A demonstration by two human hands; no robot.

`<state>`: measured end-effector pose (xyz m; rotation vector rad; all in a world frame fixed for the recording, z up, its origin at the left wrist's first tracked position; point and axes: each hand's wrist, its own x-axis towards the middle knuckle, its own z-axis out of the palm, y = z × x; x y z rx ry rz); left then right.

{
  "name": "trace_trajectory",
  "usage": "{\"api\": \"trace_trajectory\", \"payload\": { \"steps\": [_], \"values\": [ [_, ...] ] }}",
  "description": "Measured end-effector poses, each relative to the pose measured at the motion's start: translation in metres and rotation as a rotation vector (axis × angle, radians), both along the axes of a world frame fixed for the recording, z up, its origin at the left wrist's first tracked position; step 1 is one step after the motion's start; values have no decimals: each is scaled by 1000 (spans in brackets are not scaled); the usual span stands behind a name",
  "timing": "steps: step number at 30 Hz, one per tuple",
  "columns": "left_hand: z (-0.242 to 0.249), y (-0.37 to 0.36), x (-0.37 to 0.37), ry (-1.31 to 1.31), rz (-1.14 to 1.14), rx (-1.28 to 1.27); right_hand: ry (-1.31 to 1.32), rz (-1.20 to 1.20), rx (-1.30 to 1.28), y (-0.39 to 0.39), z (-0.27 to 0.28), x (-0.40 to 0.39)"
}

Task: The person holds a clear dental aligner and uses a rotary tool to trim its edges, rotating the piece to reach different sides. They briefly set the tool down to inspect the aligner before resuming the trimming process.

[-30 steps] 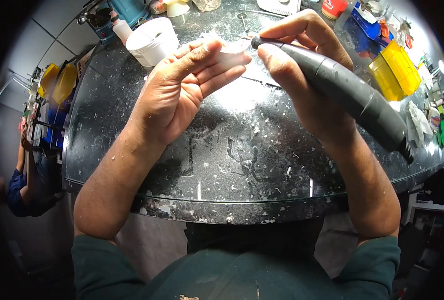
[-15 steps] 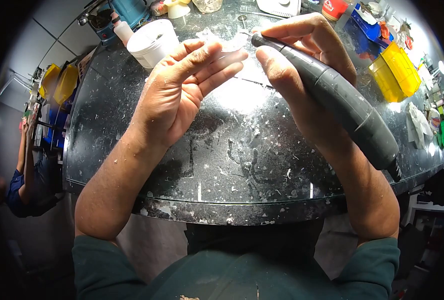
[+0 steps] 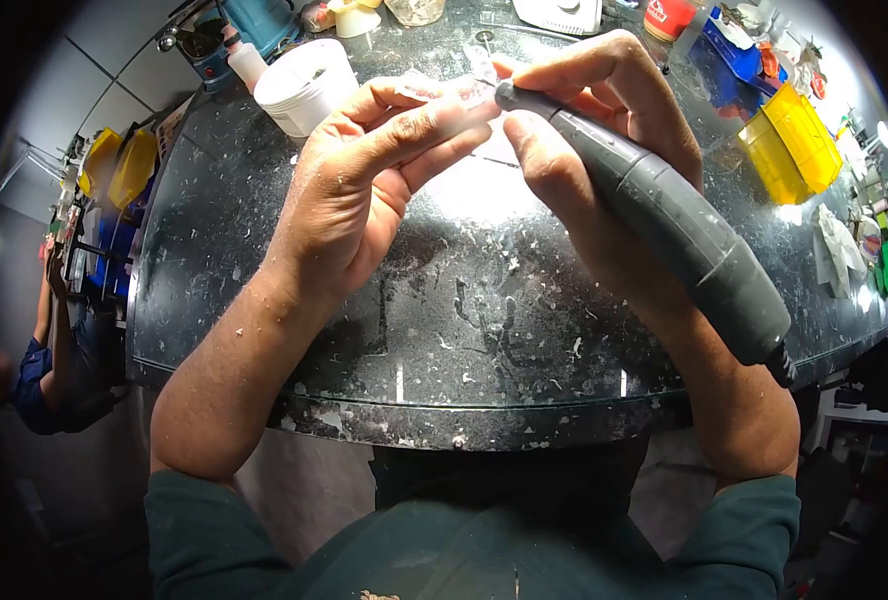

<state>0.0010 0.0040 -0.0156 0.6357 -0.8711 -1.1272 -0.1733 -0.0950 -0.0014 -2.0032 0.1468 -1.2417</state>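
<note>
Pinched between the thumb and fingers of my left hand (image 3: 364,190) is a small clear plastic piece (image 3: 420,88), shaped like a dental tray; the fingers partly cover it. My right hand (image 3: 654,115) is wrapped round a thick black rotary handpiece (image 3: 679,215), whose cord end points down to the right. The narrow front of the handpiece meets the clear piece at my left fingertips, and its tip is hidden there. Both hands are raised above a dark speckled worktop (image 3: 444,330) scattered with white shavings.
A white tub (image 3: 309,90) stands behind my left hand, beside a bottle (image 3: 244,60) and a blue machine (image 3: 264,20). To the right are a yellow bin (image 3: 789,145), a red cup (image 3: 668,18) and crumpled tissue (image 3: 836,250). Another person (image 3: 39,375) is at far left.
My left thumb has moved forward over the clear piece, which is turned differently. The handpiece has shifted slightly left and down, and its front has come up to the left fingertips.
</note>
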Motion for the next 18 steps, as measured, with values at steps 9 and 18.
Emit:
{"api": "trace_trajectory", "payload": {
  "steps": [9, 18],
  "values": [
    [-4, 0, -3, -133, 122, 8, 15, 50, -174, -2, -2, -2],
    [-3, 1, -11, -111, 131, -12, 8, 26, -189, 3, -3, 0]
  ]
}}
